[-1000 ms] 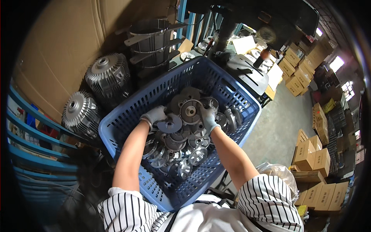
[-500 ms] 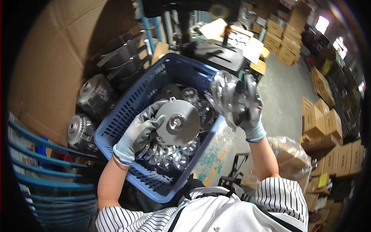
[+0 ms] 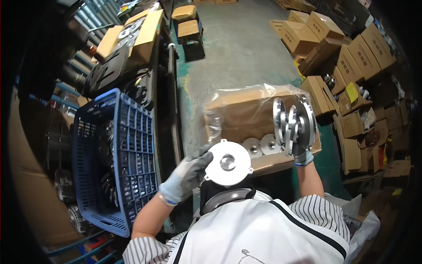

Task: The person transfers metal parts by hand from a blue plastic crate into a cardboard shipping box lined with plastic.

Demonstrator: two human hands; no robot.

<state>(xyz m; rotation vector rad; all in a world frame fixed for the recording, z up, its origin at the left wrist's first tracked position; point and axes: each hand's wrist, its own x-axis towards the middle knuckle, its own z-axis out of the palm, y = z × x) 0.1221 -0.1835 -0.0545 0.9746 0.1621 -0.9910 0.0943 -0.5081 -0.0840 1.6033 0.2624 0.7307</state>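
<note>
Grey floor (image 3: 237, 53) lies beyond a bright round disc (image 3: 228, 163) with three lugs (image 3: 223, 141).

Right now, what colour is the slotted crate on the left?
The crate is blue; the head view shows it best.

Wkshp: many ctns (image 3: 367, 48), mtl discs (image 3: 228, 163).

Head-worn left fisheye; faces down past white shirtfront (image 3: 246, 229), near.
</note>
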